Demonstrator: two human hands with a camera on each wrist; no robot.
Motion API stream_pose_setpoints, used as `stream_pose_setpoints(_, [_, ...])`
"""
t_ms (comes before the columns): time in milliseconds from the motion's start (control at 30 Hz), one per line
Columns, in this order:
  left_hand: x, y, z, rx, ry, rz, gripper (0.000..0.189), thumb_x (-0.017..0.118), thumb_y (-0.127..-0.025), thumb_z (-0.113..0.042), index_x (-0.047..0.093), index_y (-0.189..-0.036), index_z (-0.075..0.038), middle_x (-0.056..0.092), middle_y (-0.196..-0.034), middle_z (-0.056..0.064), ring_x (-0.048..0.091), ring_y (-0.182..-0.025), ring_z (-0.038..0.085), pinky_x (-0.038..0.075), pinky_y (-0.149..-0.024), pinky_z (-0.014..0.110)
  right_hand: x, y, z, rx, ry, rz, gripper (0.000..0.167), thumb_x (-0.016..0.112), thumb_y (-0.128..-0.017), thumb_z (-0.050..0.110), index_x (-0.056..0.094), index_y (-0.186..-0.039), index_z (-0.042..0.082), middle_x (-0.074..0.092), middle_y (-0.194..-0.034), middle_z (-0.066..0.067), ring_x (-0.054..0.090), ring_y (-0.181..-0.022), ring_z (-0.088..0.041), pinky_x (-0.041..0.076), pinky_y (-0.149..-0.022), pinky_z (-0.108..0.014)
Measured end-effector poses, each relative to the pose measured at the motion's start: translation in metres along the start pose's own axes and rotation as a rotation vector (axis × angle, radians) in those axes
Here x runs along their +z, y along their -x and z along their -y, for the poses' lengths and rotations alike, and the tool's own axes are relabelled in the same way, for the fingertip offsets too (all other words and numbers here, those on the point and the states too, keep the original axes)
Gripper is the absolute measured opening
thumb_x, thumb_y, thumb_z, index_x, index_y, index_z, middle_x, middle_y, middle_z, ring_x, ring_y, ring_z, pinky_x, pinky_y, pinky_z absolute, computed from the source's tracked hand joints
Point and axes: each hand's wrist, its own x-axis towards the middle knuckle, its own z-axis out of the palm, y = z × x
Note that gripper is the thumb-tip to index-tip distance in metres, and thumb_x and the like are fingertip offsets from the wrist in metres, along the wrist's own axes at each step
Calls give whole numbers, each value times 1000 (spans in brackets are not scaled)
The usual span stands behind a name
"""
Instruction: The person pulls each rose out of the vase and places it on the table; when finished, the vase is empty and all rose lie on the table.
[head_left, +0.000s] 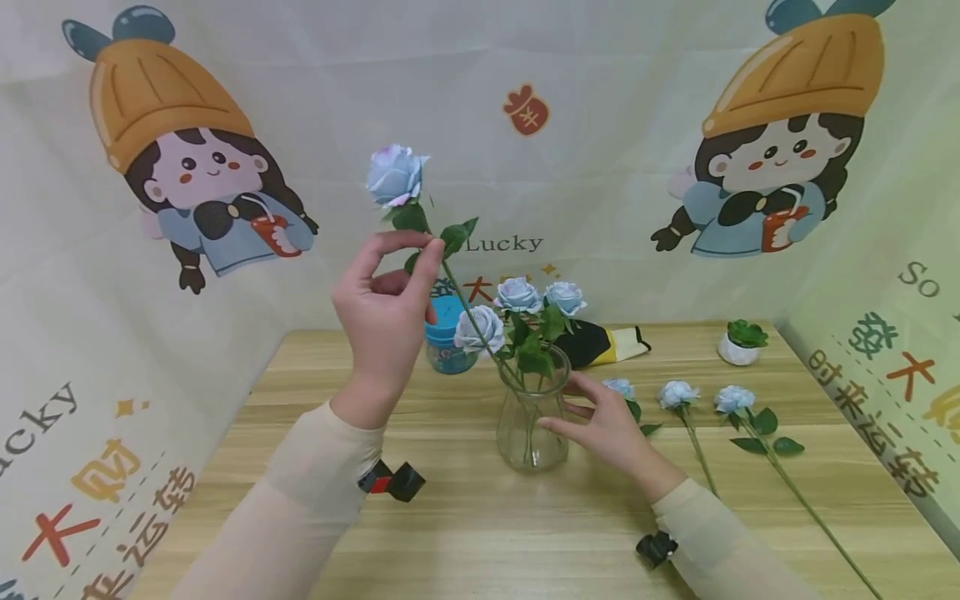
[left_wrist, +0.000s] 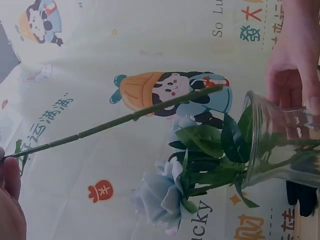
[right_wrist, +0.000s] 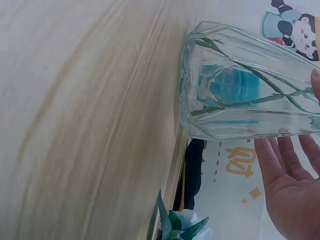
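My left hand point(head_left: 386, 308) pinches a pale blue artificial rose point(head_left: 395, 177) between thumb and index finger, just under its bloom. Its long green stem point(left_wrist: 105, 128) slants down toward the vase, and in the left wrist view the cut end shows just outside the rim. The clear glass vase point(head_left: 532, 442) stands upright on the table with three blue roses point(head_left: 517, 294) in it; their stems cross inside the glass. My right hand point(head_left: 611, 425) holds the vase from the right below its rim, thumb in front and fingers behind.
Three more blue roses point(head_left: 735, 400) lie on the wooden table point(head_left: 450, 533) to the right. A blue-lidded jar point(head_left: 450, 354) and a black and yellow item point(head_left: 592, 343) are behind the vase. One small potted succulent point(head_left: 742, 342) stands at the back right, before the printed backdrop.
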Motion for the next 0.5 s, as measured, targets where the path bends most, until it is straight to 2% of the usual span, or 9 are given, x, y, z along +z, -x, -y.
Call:
stream_pose_setpoints(100, [-10,-2,-2,-28,-33,-4,22,78,-94,-22,73,-103,-2,53,-48,2,45,-34,16,41,-37,26,-1,1,1,8,3,1,67,89,-82,19,58,-141,8,64,-136,-16,62,-128,-35,57,-101,-34])
stream_pose_setpoints(233, [-25,0,2,-86,-85,-2,19,77,-94,-20,75,-104,-4,64,-64,-1,46,-35,16,40,-37,25,-1,2,4,8,4,2,67,88,-83,18,58,-142,8,64,-137,-15,62,-128,-34,57,-100,-32])
stream_pose_setpoints(433, [-56,15,20,-197,-194,48,18,77,-95,-23,75,-104,-7,64,-60,-3,46,-34,17,31,-33,26,-1,3,4,7,8,1,68,89,-83,18,58,-142,8,63,-138,-15,62,-129,-34,57,-100,-31])
stream_pose_setpoints(500, [-65,20,27,-235,-230,62,19,77,-95,-24,76,-104,-8,67,-68,-4,46,-34,17,30,-33,27,-1,3,4,8,13,0,69,89,-82,19,57,-143,9,63,-138,-15,62,-129,-34,57,-99,-31])
